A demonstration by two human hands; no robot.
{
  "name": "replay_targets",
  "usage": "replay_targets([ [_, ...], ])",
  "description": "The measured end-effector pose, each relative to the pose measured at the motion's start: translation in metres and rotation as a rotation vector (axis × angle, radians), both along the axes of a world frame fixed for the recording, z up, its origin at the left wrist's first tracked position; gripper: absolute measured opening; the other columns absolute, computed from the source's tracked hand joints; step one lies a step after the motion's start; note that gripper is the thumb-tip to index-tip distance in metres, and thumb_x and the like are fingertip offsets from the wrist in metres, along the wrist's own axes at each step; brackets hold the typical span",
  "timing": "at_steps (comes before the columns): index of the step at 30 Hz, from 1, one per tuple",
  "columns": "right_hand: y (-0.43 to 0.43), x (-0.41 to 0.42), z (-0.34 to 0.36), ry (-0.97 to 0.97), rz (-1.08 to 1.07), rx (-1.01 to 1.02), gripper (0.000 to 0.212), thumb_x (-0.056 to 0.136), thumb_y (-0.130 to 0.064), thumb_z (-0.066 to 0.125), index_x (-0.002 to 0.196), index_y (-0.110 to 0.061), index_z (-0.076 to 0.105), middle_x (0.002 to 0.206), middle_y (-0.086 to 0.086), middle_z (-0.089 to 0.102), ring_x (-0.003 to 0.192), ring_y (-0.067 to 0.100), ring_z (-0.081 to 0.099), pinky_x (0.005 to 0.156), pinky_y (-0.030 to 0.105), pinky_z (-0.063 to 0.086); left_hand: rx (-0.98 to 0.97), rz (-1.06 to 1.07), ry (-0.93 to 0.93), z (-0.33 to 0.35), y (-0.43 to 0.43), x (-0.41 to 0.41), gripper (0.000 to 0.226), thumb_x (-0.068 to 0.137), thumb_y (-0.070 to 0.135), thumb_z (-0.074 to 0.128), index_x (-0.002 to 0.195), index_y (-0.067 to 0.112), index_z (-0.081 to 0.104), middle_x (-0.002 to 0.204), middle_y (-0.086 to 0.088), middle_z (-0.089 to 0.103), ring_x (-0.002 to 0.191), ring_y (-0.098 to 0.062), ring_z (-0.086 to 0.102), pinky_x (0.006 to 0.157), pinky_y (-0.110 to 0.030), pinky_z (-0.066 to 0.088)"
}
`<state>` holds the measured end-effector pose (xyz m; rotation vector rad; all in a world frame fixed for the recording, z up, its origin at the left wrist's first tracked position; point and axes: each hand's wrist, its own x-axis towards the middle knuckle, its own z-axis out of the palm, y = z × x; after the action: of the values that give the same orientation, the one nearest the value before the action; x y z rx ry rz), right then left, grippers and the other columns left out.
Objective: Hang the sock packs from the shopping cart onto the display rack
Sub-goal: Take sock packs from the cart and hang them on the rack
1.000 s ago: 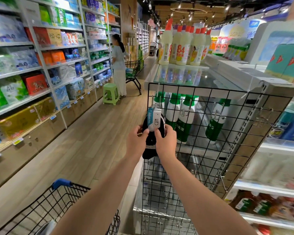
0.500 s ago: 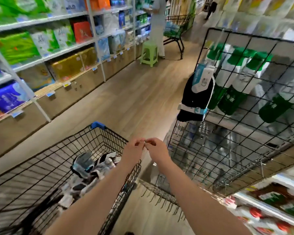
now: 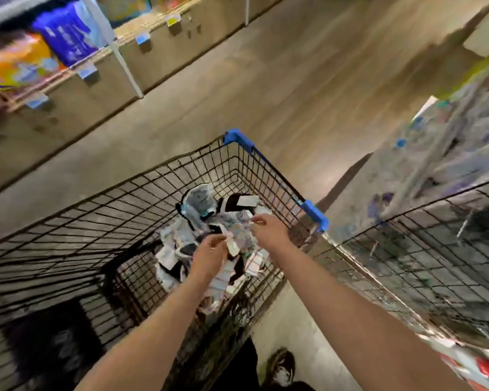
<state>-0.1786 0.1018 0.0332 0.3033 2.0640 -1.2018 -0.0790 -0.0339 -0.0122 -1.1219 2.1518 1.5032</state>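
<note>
The person bends over the shopping cart [image 3: 141, 193] and reaches both hands down into it. The sock packs [image 3: 201, 204] lie in a messy heap inside the cart, close to its right wall and below the blue corner [image 3: 236, 136]. The left hand [image 3: 209, 253] and the right hand [image 3: 268, 230] are on top of the heap, near each other, most likely to pick out one pack by its paper tag. The picture is smeared, so nobody can tell if the fingers have closed on a pack or only touch it. The wire display rack [image 3: 435, 249] stands just beside the cart's right side, so a pack has a short way to go. The packs look tangled, so one might drag another up.
</note>
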Motion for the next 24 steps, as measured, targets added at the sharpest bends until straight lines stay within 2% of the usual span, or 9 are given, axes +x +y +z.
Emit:
replay_targets([
  [4,-0.027,-0.026,-0.055,-0.138,-0.110,0.017,0.036,0.093,-0.006,0.061,0.127,-0.017,0.056,0.102,0.006,0.060,0.075,0.016,0.061,0.070,0.034,0.056,0.034,0.033,-0.019,-0.032,-0.015,-0.031,0.025,0.103,0.024,0.052,0.124,0.027,0.065,0.119,0.003,0.068,0.102,-0.018,0.064,0.078,-0.025,0.049],
  [7,-0.039,-0.041,-0.087,-0.145,-0.176,-0.013,0.057,0.096,-0.013,0.065,0.147,-0.018,0.041,0.117,0.004,0.055,0.085,0.016,0.062,0.071,0.032,0.060,0.031,-0.016,-0.020,-0.053,-0.019,-0.051,0.030,0.105,0.024,0.051,0.133,0.027,0.062,0.121,0.009,0.063,0.093,0.000,0.058,0.068,-0.008,0.039],
  [10,-0.050,-0.051,-0.117,-0.154,-0.118,0.043,0.070,0.093,-0.033,0.070,0.153,-0.029,0.034,0.131,0.004,0.047,0.109,0.026,0.057,0.092,0.041,0.055,0.105,0.006,-0.003,-0.075,-0.021,-0.063,0.034,0.106,0.022,0.051,0.138,0.025,0.059,0.129,0.006,0.062,0.109,-0.008,0.059,0.087,-0.019,0.042],
  [12,-0.055,-0.049,-0.135,-0.187,-0.090,0.066,0.054,0.094,-0.035,0.067,0.143,-0.026,0.046,0.111,0.002,0.052,0.091,0.023,0.058,0.078,0.039,0.056,0.157,0.030,-0.039,-0.086,-0.020,-0.066,0.036,0.106,0.023,0.050,0.142,0.023,0.056,0.131,0.005,0.059,0.119,-0.013,0.055,0.098,-0.030,0.043],
  [14,-0.058,-0.041,-0.142,-0.173,-0.131,0.070,0.026,0.097,-0.025,0.063,0.122,-0.018,0.060,0.098,0.006,0.061,0.072,0.020,0.054,0.058,0.028,0.045,0.173,0.078,-0.060,-0.094,-0.019,-0.063,0.035,0.107,0.024,0.048,0.140,0.020,0.057,0.127,0.004,0.059,0.116,-0.014,0.054,0.097,-0.029,0.041],
  [16,-0.058,-0.031,-0.142,-0.070,-0.138,0.111,0.006,0.098,-0.019,0.059,0.101,-0.019,0.064,0.107,0.005,0.066,0.080,0.023,0.060,0.064,0.032,0.050,0.241,0.163,-0.034,-0.095,-0.018,-0.058,0.029,0.106,0.027,0.048,0.130,0.021,0.063,0.125,0.002,0.064,0.115,-0.017,0.059,0.097,-0.032,0.044],
  [19,-0.055,-0.014,-0.118,0.063,-0.112,0.113,0.011,0.100,-0.016,0.057,0.101,-0.019,0.067,0.097,-0.007,0.063,0.082,0.012,0.059,0.079,0.035,0.052,0.445,0.350,0.021,-0.084,-0.019,-0.048,0.029,0.108,0.036,0.044,0.109,0.023,0.069,0.115,-0.003,0.072,0.112,-0.023,0.065,0.100,-0.040,0.049],
  [21,-0.052,-0.002,-0.097,0.099,-0.072,0.056,0.012,0.100,-0.016,0.056,0.103,-0.020,0.067,0.094,-0.015,0.059,0.085,0.011,0.058,0.080,0.033,0.049,0.572,0.425,0.038,-0.072,-0.022,-0.043,0.042,0.108,0.048,0.038,0.118,0.019,0.066,0.115,-0.006,0.073,0.108,-0.021,0.067,0.101,-0.039,0.052],
  [24,-0.047,0.015,-0.068,0.020,0.168,-0.031,0.006,0.093,-0.017,0.064,0.094,-0.022,0.069,0.099,-0.004,0.066,0.091,0.017,0.062,0.080,0.033,0.050,0.658,0.430,0.023,-0.060,-0.025,-0.034,0.066,0.096,0.065,0.051,0.137,0.013,0.054,0.103,-0.012,0.072,0.095,-0.022,0.073,0.101,-0.047,0.055],
])
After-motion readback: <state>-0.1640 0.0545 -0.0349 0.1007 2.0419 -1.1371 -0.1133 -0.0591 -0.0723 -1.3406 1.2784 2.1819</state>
